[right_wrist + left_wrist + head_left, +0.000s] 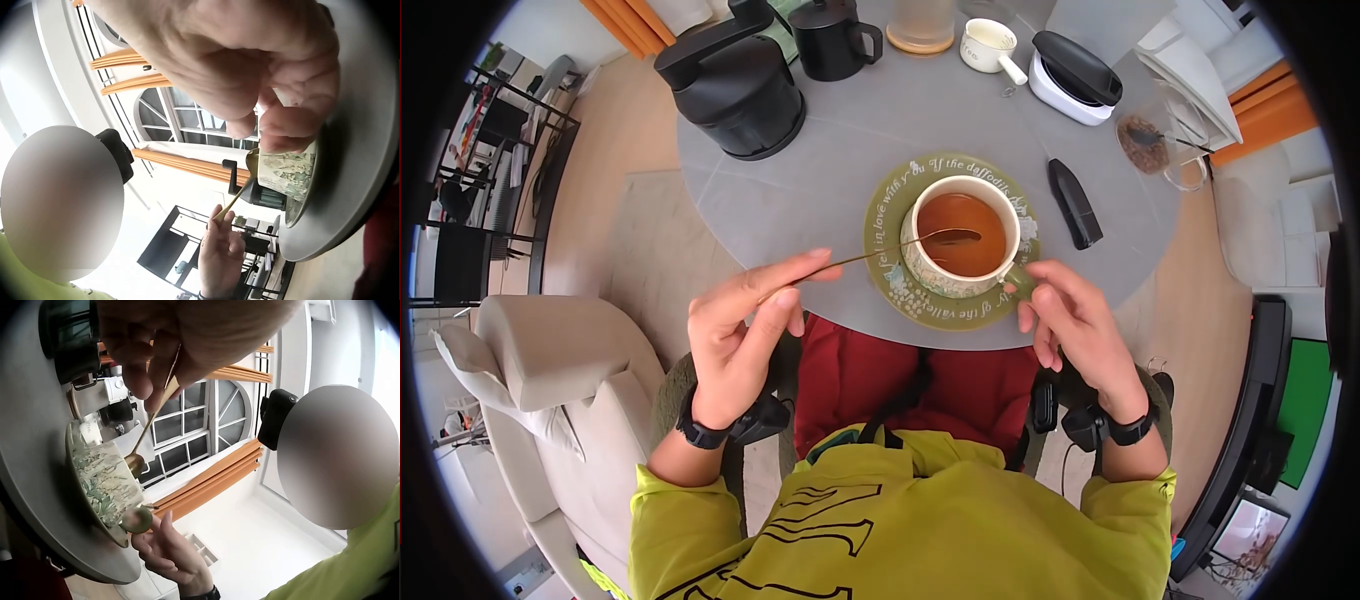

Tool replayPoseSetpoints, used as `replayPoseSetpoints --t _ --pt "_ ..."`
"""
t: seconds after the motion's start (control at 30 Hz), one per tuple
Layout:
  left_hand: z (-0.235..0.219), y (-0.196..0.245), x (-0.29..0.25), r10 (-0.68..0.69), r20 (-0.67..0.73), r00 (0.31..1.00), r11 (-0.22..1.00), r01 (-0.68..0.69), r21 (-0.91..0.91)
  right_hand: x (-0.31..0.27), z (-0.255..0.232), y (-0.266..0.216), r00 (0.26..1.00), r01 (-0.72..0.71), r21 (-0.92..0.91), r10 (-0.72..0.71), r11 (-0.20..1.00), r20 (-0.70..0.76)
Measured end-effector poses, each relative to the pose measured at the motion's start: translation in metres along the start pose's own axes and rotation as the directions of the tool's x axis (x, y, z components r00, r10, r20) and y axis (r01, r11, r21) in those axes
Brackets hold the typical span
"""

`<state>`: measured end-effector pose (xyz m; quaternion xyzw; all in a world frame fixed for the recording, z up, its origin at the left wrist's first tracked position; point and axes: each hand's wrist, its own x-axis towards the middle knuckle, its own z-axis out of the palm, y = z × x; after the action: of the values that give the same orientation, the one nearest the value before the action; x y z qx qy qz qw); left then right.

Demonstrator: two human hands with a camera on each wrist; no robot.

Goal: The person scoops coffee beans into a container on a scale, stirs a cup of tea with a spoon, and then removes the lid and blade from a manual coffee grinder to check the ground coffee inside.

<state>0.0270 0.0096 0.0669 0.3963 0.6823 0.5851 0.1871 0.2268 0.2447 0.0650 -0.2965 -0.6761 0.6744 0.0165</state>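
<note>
My left hand pinches the thin handle of a gold-coloured spoon between thumb and fingers. The spoon's bowl overlaps the reddish-brown tea in the head view; from the left wrist it shows right at the rim of the patterned cup. Under the cup lies a green saucer with white lettering. At the cup's right, the curled fingers of my right hand hold the green cup handle. In the right wrist view, these fingers cover part of the cup.
On the round grey table, a black kettle and black pot stand far left. A small white handled cup, a white-and-black case and a clear jug stand farther back. A black elongated object lies right of the saucer.
</note>
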Motion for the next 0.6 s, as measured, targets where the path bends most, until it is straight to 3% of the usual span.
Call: replayPoseSetpoints --t 0.17,0.4,0.47,0.6 --pt "-0.005 -0.001 0.000 0.006 -0.023 1.000 1.000 -0.006 -0.011 0.009 -0.004 -0.012 0.987 -0.091 -0.089 0.102 0.992 0.121" --pt "-0.011 -0.006 0.003 0.015 -0.081 0.997 1.000 -0.017 -0.024 0.015 0.000 -0.015 0.985 -0.131 -0.107 0.142 0.986 0.098" --pt "-0.013 -0.007 0.003 -0.004 -0.108 0.994 0.999 -0.001 -0.048 0.014 0.003 -0.008 0.991 -0.126 0.042 0.123 0.991 0.059" --pt "-0.016 -0.009 0.006 -0.080 -0.146 0.986 0.990 0.062 -0.126 0.013 0.005 -0.005 0.992 -0.122 0.123 0.119 0.985 0.029"
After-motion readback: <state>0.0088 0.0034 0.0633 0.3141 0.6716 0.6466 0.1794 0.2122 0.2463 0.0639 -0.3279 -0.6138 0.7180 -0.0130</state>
